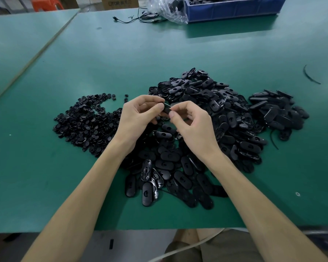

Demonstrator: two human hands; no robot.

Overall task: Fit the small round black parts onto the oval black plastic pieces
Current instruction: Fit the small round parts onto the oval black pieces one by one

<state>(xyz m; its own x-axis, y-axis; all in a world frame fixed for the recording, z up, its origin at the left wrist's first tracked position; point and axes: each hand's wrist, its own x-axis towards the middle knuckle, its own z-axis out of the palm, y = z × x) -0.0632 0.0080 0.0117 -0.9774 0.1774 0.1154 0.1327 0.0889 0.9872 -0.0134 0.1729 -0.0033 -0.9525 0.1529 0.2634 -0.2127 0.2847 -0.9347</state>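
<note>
— Watching that grip, what worried you?
— The left hand (pixel 138 118) and the right hand (pixel 193 125) were both pinching one oval piece (pixel 167 109) between them, above the middle of the table (pixel 121 53), each curled on its own end. Whether anything was seated in it yet, I couldn't tell.
— So a slip?
— Likely. Pressed off-centre, the small fitting could have popped free and vanished into the heap of oval pieces (pixel 206 114) beneath, or among the round parts (pixel 87 125) on the left.
</note>
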